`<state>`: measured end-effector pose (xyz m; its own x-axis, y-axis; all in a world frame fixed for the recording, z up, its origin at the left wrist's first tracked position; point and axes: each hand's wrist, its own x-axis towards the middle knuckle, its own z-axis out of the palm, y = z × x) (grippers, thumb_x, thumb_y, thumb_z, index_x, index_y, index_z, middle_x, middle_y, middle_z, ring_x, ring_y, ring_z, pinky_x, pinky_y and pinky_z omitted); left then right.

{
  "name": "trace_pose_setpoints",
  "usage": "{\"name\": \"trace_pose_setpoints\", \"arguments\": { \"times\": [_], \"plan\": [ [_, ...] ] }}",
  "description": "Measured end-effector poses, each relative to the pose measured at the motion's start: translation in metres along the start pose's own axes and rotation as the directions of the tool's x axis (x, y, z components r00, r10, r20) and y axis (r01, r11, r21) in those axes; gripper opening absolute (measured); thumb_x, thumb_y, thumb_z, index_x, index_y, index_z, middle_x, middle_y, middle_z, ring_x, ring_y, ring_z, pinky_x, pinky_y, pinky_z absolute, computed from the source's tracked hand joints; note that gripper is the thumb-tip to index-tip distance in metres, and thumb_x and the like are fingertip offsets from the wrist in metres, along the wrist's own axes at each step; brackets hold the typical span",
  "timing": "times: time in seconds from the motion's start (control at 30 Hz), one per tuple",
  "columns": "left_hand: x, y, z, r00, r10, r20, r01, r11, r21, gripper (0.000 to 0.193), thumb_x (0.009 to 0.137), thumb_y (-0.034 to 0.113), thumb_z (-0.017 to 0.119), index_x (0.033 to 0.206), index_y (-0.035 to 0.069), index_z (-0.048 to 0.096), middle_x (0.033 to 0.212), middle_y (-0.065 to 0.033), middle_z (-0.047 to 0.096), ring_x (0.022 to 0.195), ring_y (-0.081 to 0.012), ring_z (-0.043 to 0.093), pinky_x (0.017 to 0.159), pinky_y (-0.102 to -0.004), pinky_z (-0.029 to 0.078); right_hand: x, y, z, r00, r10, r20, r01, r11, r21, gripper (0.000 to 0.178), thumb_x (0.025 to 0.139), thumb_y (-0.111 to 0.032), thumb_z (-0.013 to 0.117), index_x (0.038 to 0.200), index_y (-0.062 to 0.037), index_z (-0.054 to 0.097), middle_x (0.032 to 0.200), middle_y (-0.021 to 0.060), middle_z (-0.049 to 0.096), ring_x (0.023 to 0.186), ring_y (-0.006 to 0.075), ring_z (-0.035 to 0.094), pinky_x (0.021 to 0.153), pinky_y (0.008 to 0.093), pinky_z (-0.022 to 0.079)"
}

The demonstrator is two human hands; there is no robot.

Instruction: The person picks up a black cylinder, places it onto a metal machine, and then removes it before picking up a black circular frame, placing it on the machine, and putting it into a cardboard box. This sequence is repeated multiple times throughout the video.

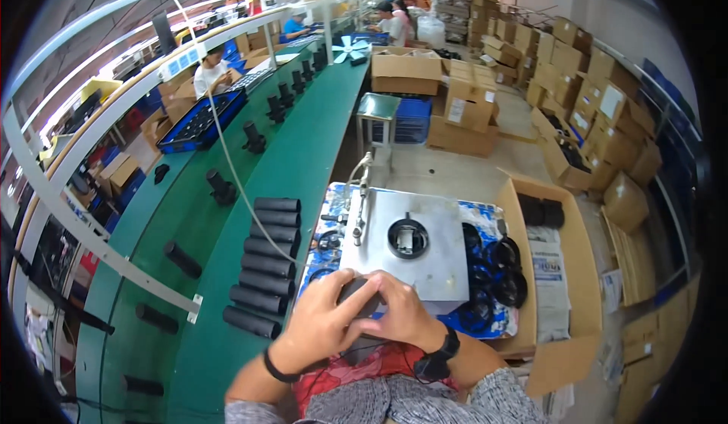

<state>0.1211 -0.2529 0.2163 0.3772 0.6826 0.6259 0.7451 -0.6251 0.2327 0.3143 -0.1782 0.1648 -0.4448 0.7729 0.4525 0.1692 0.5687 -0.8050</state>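
Both of my hands are closed around a dark round part (pixel 359 297), just in front of a metal box-shaped fixture. My left hand (pixel 321 319) grips its left side, and my right hand (pixel 403 312) curls over its right side. Fingers cover much of the part, so its exact kind cannot be made out. On top of the metal fixture (pixel 444 261) sits a black ring (pixel 408 237) with a pale block inside it. A metal valve with a thin hose (pixel 359 215) stands at the fixture's left edge.
Several black tubes (pixel 262 276) lie in a row on the green conveyor bench (pixel 205 265) at left. Black round parts (pixel 506 280) rest right of the fixture, beside an open cardboard box (pixel 580 303). Stacked cartons (pixel 622 143) stand farther right. Other people (pixel 212 75) work along the line.
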Motion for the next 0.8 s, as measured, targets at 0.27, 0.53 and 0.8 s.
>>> {"name": "trace_pose_setpoints", "arguments": {
  "times": [0.27,0.53,0.8],
  "plan": [
    [-0.049,-0.045,0.145,0.821,-0.567,-0.066,0.499,0.77,-0.398,0.045,0.091,0.022,0.079,0.131,0.004,0.069,0.105,-0.0122,0.068,0.081,-0.0278,0.062,0.074,-0.0413,0.05,0.049,0.126,-0.082,0.936,0.181,-0.303,-0.117,0.969,0.218,0.05,0.081,-0.017,0.092,0.122,-0.0009,0.068,0.113,0.0062,0.075,0.103,0.0162,0.071,0.093,0.034,0.057],
    [-0.05,-0.039,0.153,0.903,-0.408,-0.133,0.411,0.912,-0.007,0.027,0.091,0.02,0.075,0.116,0.011,0.074,0.093,-0.0069,0.064,0.086,-0.0292,0.063,0.074,-0.0442,0.044,0.061,0.114,-0.076,0.962,0.143,-0.234,-0.204,0.942,-0.265,0.059,0.08,-0.03,0.09,0.123,-0.001,0.061,0.104,0.0185,0.076,0.093,0.0323,0.075,0.083,0.0423,0.059],
    [-0.046,-0.038,0.155,0.91,-0.38,-0.167,0.384,0.923,-0.008,0.021,0.09,0.016,0.076,0.11,0.01,0.075,0.092,-0.0078,0.062,0.086,-0.0286,0.062,0.075,-0.0422,0.044,0.069,0.123,-0.052,0.938,0.204,-0.279,-0.327,0.786,-0.525,0.069,0.072,-0.039,0.093,0.119,-0.0007,0.06,0.103,0.0238,0.075,0.097,0.0457,0.073,0.087,0.0481,0.059]
  ]
}}
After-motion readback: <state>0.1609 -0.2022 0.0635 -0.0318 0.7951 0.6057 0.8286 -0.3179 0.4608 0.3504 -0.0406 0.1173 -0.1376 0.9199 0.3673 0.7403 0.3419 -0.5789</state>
